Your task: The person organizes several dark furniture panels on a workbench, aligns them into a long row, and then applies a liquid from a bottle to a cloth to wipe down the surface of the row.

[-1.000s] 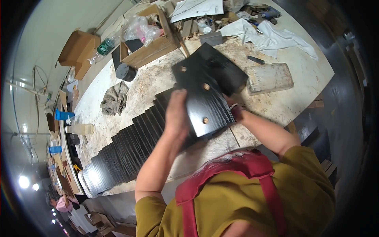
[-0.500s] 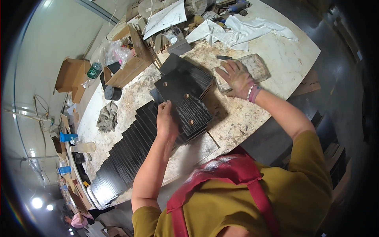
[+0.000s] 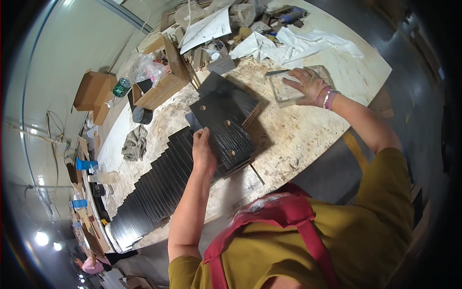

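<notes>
My left hand [image 3: 204,151] pinches the near left edge of a black rectangular panel [image 3: 219,123] with three round holes, the thumb on top. The panel lies tilted over other black panels [image 3: 231,89]. Farther right, my right hand [image 3: 313,87] lies over a pale, stained flat block [image 3: 285,92], its fingers spread and bent across it. Part of the block is hidden under the palm, and it blurs into another pale slab at its far right. Beside the fingertips lies a thin dark tool [image 3: 277,72]. An overlapping row of black panels [image 3: 159,185] runs toward the lower left.
A cardboard box [image 3: 163,86] with plastic bags, a green-labelled bottle [image 3: 121,87], a black round container [image 3: 142,115] and a grey rag [image 3: 134,143] occupy the left side. White cloth [image 3: 293,45] and clutter line the back of the stained worktable [image 3: 303,139]. A person [image 3: 94,265] is at lower left.
My right hand has moved to the right and slightly away, and the pale block has shifted right with it. My left hand stays at the panel's edge.
</notes>
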The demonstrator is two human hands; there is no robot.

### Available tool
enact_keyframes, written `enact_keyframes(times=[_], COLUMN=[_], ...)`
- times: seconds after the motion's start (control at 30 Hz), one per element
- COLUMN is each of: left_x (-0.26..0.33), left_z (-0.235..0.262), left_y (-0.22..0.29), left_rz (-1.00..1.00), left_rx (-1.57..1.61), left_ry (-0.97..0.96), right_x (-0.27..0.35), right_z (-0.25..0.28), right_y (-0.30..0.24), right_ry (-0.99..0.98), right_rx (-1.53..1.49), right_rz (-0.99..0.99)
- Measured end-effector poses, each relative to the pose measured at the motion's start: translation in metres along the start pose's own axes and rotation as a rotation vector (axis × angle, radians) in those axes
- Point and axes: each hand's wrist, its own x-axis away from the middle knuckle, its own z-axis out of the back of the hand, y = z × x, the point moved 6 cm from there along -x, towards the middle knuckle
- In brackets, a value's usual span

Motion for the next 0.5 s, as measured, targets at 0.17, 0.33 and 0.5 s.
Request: enact_keyframes(times=[0.17,0.33,0.5], left_x=[0.003,0.008,0.014], left_z=[-0.001,-0.008,-0.015], left_y=[0.000,0.000,0.006], left_rz=[0.025,0.085,0.112], left_rx=[0.046,0.024,0.062], left_ry=[0.014,0.005,0.043], right_x=[-0.049,-0.147,-0.165], right_z=[0.044,-0.004,-0.039], right_y=[0.025,0.043,0.040], right_ry=[-0.140,-0.312,-0.426], right_rx=[-0.414,0.013,0.099], right_rz=[-0.229,-0.355,-0.280])
